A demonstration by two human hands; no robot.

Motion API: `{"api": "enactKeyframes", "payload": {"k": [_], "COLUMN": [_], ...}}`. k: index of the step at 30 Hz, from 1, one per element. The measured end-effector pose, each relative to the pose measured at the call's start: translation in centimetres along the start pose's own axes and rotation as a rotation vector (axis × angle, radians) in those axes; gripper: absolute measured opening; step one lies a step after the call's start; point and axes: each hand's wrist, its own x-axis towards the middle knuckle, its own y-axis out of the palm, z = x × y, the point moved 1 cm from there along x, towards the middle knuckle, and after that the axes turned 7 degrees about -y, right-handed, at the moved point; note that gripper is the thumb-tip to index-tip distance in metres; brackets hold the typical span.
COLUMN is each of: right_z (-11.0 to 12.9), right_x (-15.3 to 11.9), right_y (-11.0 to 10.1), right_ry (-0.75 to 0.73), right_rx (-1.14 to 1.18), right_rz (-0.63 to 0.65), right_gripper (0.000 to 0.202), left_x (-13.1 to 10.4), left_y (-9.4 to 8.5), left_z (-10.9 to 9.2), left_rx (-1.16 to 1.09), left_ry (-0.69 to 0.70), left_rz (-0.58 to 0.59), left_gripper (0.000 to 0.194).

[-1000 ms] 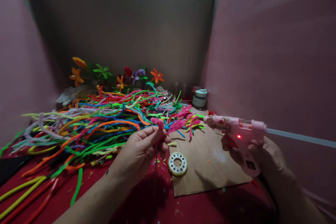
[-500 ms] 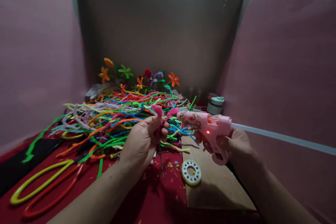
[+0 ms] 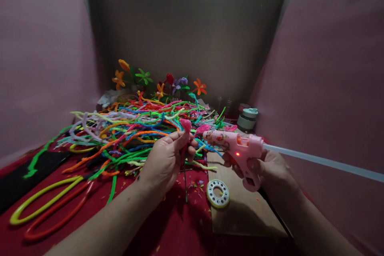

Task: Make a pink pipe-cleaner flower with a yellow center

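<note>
- While both hands hung above it, the red-covered table (image 3: 192, 226) spread beneath them; dripping glue could have marked it if the trigger were over-squeezed.
- The pile of fuzzy stems (image 3: 144, 133) lay beyond the left hand and to its left, close enough that a loose strand might have brushed the nozzle (image 3: 205, 135) and stuck.
- Both forearms reached forward and inward; the left hand (image 3: 163, 158) pinched with thumb against fingers, while the right hand (image 3: 274, 168) curled around a handle.
- The brown board (image 3: 246, 214) lay below the right hand, partly in shadow.
- The pink glue gun (image 3: 229, 141), gripped by the right hand, pointed left toward the left hand's fingers, its red light (image 3: 238, 154) lit; that small gap seemed the chief danger, since a slip of either hand could have caused a burn.
- The pink fuzzy piece (image 3: 185, 125) stuck up from the left hand's pinch, its thin stem (image 3: 185, 184) hanging below; a slack pinch might have let it twist.
- The ring-shaped roll (image 3: 212, 197) lay below and between the hands, at the board's left edge.
</note>
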Motion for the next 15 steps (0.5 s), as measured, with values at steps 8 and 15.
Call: {"api": "enactKeyframes", "payload": {"k": [8,15], "right_z": [-0.32,-0.51], "right_x": [0.16,0.15], "right_y": [-0.23,-0.62], "right_ry": [-0.039,-0.062], "right_rx": [0.105,0.151], "right_rz": [0.034,0.024], "right_gripper": [0.041,0.036], "left_x": [0.03,-0.16], "left_y": [0.28,0.42], "left_z": [-0.12,-0.17], "left_rx": [-0.004,0.001], "left_ry": [-0.009,-0.018], "left_rz": [-0.023,-0.030], "left_gripper": [0.016,0.015]}}
